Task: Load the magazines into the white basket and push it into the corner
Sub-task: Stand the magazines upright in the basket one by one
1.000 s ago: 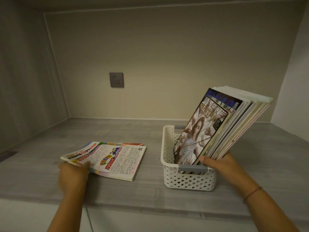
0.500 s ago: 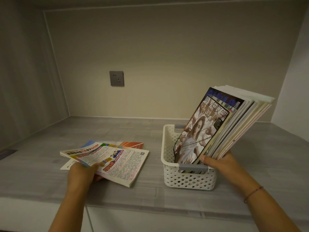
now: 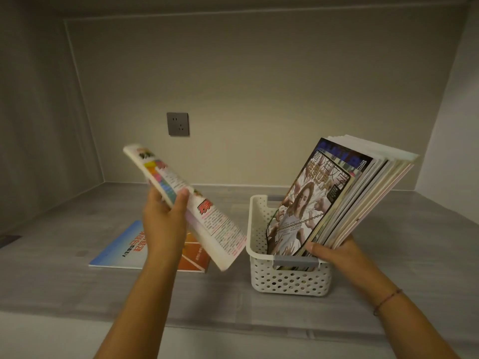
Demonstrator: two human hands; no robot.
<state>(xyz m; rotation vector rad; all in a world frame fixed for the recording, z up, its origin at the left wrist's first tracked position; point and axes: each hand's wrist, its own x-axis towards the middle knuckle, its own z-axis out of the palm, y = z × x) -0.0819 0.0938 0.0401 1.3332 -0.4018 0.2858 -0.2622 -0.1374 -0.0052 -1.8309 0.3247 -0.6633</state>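
Note:
A white perforated basket [image 3: 287,282] stands on the grey shelf, right of centre. Several magazines [image 3: 334,198] stand in it, leaning to the right. My right hand [image 3: 334,252] grips their lower edge at the basket's near rim. My left hand [image 3: 164,221] holds a colourful magazine [image 3: 204,218] tilted in the air, just left of the basket, its lower corner near the basket's left wall. One blue and orange magazine [image 3: 121,248] lies flat on the shelf, partly hidden behind my left arm.
The grey shelf [image 3: 64,281] is closed in by a back wall, a left wall and a right wall. A grey power socket [image 3: 177,124] sits on the back wall. The back right corner lies behind the basket.
My left hand has lifted the colourful magazine off the shelf and swung it up and right toward the basket, uncovering the blue and orange magazine beneath. The right hand stays on the stack.

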